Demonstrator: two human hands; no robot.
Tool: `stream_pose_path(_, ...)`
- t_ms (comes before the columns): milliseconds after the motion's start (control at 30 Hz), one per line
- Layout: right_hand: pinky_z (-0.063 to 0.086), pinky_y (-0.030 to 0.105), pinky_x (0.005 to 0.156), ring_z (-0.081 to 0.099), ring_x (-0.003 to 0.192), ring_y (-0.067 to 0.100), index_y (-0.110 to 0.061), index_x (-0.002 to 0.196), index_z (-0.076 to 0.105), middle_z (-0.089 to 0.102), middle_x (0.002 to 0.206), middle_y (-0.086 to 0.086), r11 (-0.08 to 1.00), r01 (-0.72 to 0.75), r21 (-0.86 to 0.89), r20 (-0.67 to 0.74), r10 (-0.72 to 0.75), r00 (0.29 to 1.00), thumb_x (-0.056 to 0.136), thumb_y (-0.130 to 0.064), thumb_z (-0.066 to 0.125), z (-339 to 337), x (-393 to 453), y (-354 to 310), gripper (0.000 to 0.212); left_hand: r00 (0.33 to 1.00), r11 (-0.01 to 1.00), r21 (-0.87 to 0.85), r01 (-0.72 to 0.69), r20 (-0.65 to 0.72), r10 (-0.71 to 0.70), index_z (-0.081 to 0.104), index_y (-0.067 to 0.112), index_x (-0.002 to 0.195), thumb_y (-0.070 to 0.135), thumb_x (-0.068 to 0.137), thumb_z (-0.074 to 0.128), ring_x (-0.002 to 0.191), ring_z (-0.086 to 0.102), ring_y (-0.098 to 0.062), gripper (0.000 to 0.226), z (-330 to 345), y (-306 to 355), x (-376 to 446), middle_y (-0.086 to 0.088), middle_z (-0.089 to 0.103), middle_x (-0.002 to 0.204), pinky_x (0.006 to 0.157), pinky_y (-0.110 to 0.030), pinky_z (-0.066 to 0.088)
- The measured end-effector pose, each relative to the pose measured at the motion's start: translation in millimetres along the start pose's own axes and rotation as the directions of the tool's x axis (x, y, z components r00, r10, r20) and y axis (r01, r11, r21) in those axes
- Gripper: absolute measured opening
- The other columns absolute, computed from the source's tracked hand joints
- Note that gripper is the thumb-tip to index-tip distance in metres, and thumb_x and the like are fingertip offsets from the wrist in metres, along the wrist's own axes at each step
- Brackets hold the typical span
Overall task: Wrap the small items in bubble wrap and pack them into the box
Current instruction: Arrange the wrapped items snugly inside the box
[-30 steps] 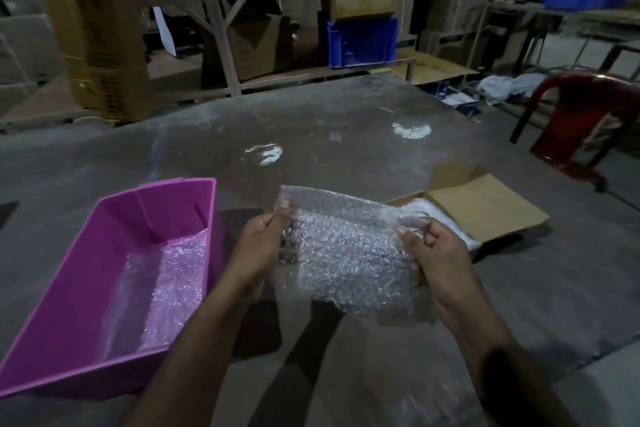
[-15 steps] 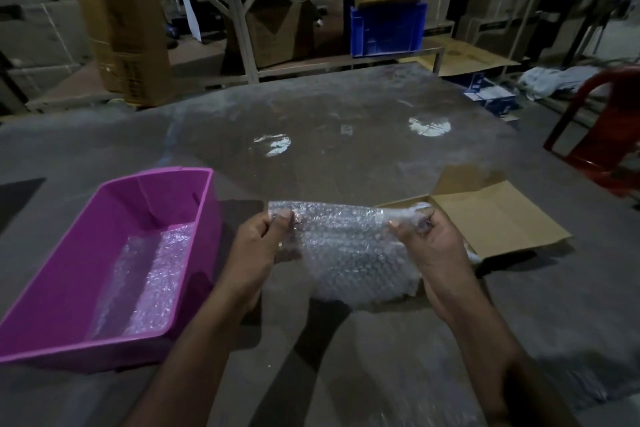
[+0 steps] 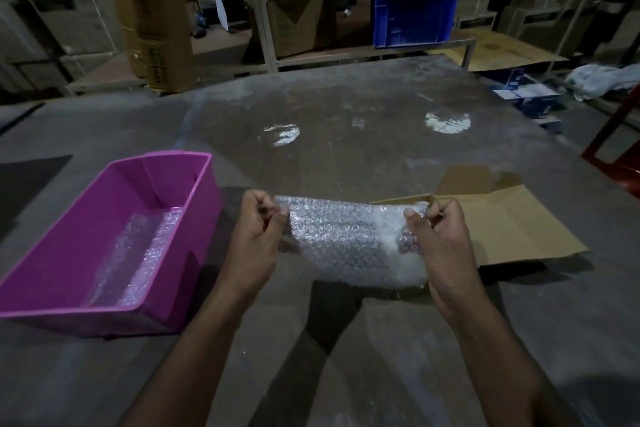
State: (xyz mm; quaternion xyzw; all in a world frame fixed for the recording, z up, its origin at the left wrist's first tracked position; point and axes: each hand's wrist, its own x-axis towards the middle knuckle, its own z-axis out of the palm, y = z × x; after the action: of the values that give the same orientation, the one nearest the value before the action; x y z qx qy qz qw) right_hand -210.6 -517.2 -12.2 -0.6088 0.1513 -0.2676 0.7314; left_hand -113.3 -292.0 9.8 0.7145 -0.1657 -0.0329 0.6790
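A bubble-wrap bundle [image 3: 353,243] hangs over the grey table between both hands. My left hand [image 3: 256,239] pinches its left end with curled fingers, and my right hand [image 3: 440,243] grips its right end. What the wrap holds is hidden, apart from a darker patch inside. Just behind my right hand lies an open cardboard box [image 3: 512,218] with its flaps spread. Left of my left hand stands a magenta plastic bin [image 3: 69,253] with loose bubble wrap [image 3: 138,260] on its floor.
The grey table [image 3: 346,135] stretches ahead with two bright light reflections on it. A red chair [image 3: 620,152] stands at the right edge. Shelving, cardboard cartons and a blue crate [image 3: 415,17] line the back.
The bubble wrap has been rolled from a wide loose sheet into a tighter, narrower bundle. Both hands rose slightly toward the box and closed more around the ends.
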Motion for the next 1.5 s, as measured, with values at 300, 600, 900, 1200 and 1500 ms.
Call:
stream_pose_path(300, 0.054, 0.022, 0.066, 0.065, 0.085, 0.013, -0.014, 0.097, 0.073, 0.072, 0.095, 0.001, 0.995, 0.037, -0.089, 0.143, -0.023, 0.989, 0.096, -0.002, 0.06, -28, 9, -19, 0.018, 0.988, 0.991, 0.136, -0.017, 0.153, -0.004, 0.072, 0.021, 0.117, 0.018, 0.089, 0.072, 0.092, 0.068, -0.005, 0.028, 16, 10, -8, 0.002, 0.074, 0.113, 0.074, -0.022, 0.056)
stream_pose_path(600, 0.052, 0.017, 0.076, 0.069, 0.09, 0.006, -0.028, 0.088, 0.075, 0.073, 0.094, -0.012, 0.896, 0.215, -0.388, 0.205, -0.143, 0.968, 0.082, -0.011, 0.08, -49, 12, -20, 0.018, 0.992, 0.949, 0.301, -0.09, 0.11, 0.059, 0.079, 0.023, 0.087, 0.025, 0.076, 0.085, 0.066, 0.063, -0.008, 0.013, 26, 14, -2, 0.002, 0.074, 0.086, 0.061, -0.023, 0.052)
stream_pose_path(900, 0.051, 0.028, 0.079, 0.067, 0.093, 0.006, -0.027, 0.084, 0.076, 0.072, 0.095, -0.01, 0.89, 0.239, -0.387, 0.257, -0.145, 0.955, 0.087, -0.026, 0.073, -59, 19, -29, 0.005, 0.982, 0.979, 0.194, -0.062, 0.186, 0.025, 0.072, 0.025, 0.088, 0.022, 0.089, 0.071, 0.082, 0.067, -0.007, 0.004, 28, 16, -3, 0.004, 0.073, 0.089, 0.072, -0.021, 0.053)
stream_pose_path(1200, 0.05, 0.02, 0.076, 0.065, 0.086, 0.008, -0.028, 0.101, 0.076, 0.074, 0.096, -0.009, 0.957, 0.175, -0.231, 0.301, -0.1, 0.948, 0.097, -0.014, 0.06, -58, 21, -23, 0.021, 0.989, 0.992, 0.13, 0.007, 0.146, -0.027, 0.068, 0.011, 0.096, -0.001, 0.104, 0.044, 0.078, 0.059, -0.013, 0.029, 39, 16, -12, -0.004, 0.071, 0.098, 0.072, -0.026, 0.055)
stream_pose_path(1500, 0.056, 0.023, 0.071, 0.07, 0.091, 0.007, -0.027, 0.092, 0.076, 0.074, 0.097, -0.014, 0.908, 0.194, -0.37, 0.337, -0.063, 0.939, 0.079, -0.019, 0.081, -64, 21, -23, 0.016, 0.987, 0.988, 0.152, 0.022, 0.154, -0.045, 0.077, 0.011, 0.102, 0.008, 0.076, 0.085, 0.084, 0.07, -0.017, 0.027, 41, 22, -13, -0.011, 0.078, 0.098, 0.076, -0.03, 0.057)
